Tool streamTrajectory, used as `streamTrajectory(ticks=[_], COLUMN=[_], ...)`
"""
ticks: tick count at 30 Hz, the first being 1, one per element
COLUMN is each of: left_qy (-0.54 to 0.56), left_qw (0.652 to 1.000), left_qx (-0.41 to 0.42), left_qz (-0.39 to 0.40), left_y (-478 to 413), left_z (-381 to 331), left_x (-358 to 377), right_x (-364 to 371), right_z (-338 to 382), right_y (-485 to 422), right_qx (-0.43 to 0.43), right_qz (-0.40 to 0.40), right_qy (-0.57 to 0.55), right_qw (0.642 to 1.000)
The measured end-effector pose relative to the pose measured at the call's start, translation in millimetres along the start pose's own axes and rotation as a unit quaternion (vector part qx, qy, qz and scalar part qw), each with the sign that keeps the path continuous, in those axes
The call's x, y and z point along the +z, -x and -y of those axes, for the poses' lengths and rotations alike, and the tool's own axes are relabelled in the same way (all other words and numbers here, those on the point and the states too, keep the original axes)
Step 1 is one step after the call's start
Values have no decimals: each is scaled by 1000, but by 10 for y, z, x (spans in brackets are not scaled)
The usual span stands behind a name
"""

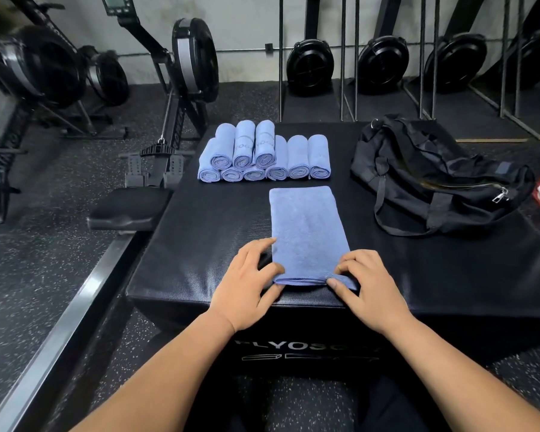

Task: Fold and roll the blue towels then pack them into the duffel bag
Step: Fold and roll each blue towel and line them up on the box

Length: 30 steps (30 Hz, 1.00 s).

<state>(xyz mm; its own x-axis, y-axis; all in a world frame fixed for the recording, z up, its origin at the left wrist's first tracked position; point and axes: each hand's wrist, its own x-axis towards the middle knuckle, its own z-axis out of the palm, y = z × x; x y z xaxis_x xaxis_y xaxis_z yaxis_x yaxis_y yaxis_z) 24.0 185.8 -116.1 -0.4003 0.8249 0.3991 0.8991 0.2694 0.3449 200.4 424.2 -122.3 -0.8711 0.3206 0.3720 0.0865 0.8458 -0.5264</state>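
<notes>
- Hands first: your left hand (247,282) and your right hand (368,282) both hold the near end of the folded blue towel (307,232).
- The left one takes the left corner and the right one takes the right corner. The fingers curl on top of the cloth and each thumb sits at the near edge.
- From your grip, the towel runs straight away from you as a long narrow strip. It lies flat on the black padded box (200,244).
- The end that you hold is almost at the near edge of this box.
- Beyond the far end of the strip, a little to the left of your hands, lie the rolled blue towels (264,154). Six are side by side and three rest on top of them. They do not touch the strip.
- To the far right of your right hand, well apart from it, the duffel bag (434,176) lies slumped on the same box. Its straps hang loose towards you.
- To the left of your left hand, off the box, stand rowing machines (181,88) on the speckled floor.
</notes>
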Motion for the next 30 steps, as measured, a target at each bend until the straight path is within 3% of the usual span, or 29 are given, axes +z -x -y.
streamTrajectory(ticks=[9,14,25,30], left_qy=[43,71,146,126], left_qw=[996,990,970,970], left_qx=[-53,-96,-176,-187], left_qz=[-49,-75,-79,-87], left_y=[-40,-57,-89,-100], left_z=[72,125,126,148], left_x=[42,88,61,86], right_x=[8,37,5,8], right_z=[-21,-55,-75,-40], right_y=[-10,-33,-79,-89], right_qx=[-18,25,126,160], right_qz=[-28,-89,-98,-98], right_qy=[2,-13,-68,-51], right_qw=[999,996,985,981])
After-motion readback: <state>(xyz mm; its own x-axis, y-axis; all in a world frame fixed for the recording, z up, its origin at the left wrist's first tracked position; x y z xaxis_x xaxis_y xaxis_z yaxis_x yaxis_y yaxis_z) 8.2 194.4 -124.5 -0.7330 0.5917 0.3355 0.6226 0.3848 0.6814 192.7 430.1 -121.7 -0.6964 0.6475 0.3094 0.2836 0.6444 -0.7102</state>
